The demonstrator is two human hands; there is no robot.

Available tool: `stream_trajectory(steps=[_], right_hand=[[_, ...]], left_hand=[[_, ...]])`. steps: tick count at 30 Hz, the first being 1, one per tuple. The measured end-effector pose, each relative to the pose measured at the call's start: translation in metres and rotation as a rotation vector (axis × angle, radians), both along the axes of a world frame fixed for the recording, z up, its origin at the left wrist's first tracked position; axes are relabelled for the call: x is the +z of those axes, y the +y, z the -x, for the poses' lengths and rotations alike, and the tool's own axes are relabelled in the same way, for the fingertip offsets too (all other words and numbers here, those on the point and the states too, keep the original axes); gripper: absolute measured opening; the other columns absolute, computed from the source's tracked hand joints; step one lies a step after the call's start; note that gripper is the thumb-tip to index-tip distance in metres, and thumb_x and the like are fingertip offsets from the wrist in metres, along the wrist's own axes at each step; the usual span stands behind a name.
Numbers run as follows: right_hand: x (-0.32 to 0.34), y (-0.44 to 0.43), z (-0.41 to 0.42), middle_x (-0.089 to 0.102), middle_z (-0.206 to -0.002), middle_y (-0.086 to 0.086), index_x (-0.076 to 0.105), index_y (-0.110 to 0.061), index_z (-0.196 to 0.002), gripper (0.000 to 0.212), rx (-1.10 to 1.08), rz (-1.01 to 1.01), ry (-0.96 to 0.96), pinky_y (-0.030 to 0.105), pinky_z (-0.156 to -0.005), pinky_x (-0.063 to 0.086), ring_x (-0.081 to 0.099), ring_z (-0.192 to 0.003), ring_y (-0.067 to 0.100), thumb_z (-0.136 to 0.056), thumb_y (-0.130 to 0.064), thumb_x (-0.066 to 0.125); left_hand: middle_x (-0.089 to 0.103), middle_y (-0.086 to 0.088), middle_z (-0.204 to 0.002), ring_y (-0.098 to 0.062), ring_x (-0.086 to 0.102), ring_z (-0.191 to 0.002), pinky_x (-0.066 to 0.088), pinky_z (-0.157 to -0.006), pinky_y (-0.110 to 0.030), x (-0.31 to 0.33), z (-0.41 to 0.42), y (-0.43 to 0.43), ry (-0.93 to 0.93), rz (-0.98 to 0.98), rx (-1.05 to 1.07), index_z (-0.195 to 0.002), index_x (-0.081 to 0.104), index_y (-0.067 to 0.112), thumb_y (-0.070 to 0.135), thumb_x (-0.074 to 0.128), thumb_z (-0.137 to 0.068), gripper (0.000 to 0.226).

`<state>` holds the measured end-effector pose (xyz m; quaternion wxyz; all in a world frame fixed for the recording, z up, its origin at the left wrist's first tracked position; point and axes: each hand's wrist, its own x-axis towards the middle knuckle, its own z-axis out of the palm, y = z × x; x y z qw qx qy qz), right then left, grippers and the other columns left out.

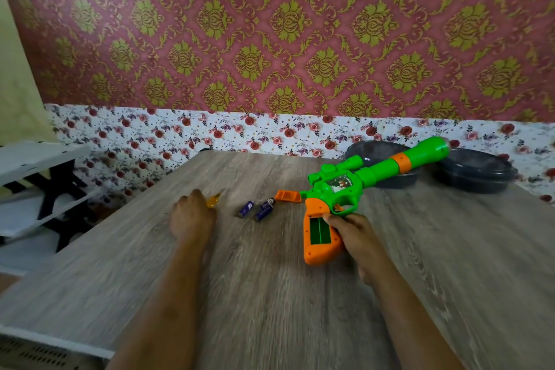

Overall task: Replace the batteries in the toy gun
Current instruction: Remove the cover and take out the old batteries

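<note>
- the toy gun (pixel 345 186) is held at its orange grip by the right hand (pixel 357 234), whose fingers are curled round it with the thumb at the edge of the open battery compartment (pixel 319 231); the compartment appears empty, and whether the gun is rested on the tabletop (pixel 270 294) or raised just off it cannot be told.
- the left hand (pixel 192 216) is set well to the left of the toy gun, fingers curled at a yellow-handled screwdriver (pixel 213 200); whether the tool is actually gripped cannot be told through the blur.
- three batteries (pixel 264 210) are left loose between the screwdriver and the toy gun; being round, they could be rolled away by a nudge from a forearm, and spent cells could be mistaken for fresh ones.
- the orange cover (pixel 288 196) is laid just left of the toy gun's body and could be swept off if the gun is swung.
- polarity could be reversed on loading, as no markings can be read.
- two dark bowls (pixel 477 171) are placed at the toy gun's barrel end and could be knocked if the grip is pivoted.
</note>
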<state>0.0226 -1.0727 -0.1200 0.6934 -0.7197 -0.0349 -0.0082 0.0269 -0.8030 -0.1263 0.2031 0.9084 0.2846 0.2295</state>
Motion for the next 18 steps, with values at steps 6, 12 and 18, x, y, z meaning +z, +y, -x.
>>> stream_trajectory(steps=[6,12,18], right_hand=[[-0.002,0.001,-0.001,0.064,-0.076,0.005,0.061,-0.015,-0.071,0.015,0.015,-0.039,0.028,0.029,-0.070,0.044,0.059,-0.074,0.017,-0.085,-0.018,0.064],[0.001,0.005,0.006,0.062,-0.073,0.003,0.061,-0.013,-0.071,0.014,0.016,-0.054,0.066,0.023,-0.061,0.043,0.056,-0.068,0.012,-0.084,-0.015,0.065],[0.001,0.005,0.024,0.067,-0.077,0.007,0.061,-0.005,-0.095,0.018,0.093,-0.084,0.223,0.024,-0.057,0.046,0.061,-0.064,0.013,-0.082,-0.017,0.066]], left_hand=[[0.060,-0.018,-0.110,-0.033,0.055,-0.102,0.050,-0.082,-0.040,0.002,0.001,-0.002,0.022,0.016,-0.011,-0.110,0.056,0.008,0.018,0.054,-0.089,0.023],[0.055,-0.012,-0.127,-0.029,0.046,-0.119,0.039,-0.098,-0.042,0.015,0.012,-0.022,-0.208,-0.022,-0.084,-0.118,0.059,0.015,0.020,0.057,-0.089,0.030],[0.067,-0.005,-0.103,-0.022,0.064,-0.095,0.054,-0.081,-0.034,0.028,0.033,-0.075,-0.158,0.389,-0.604,-0.114,0.060,0.022,0.025,0.061,-0.090,0.025]])
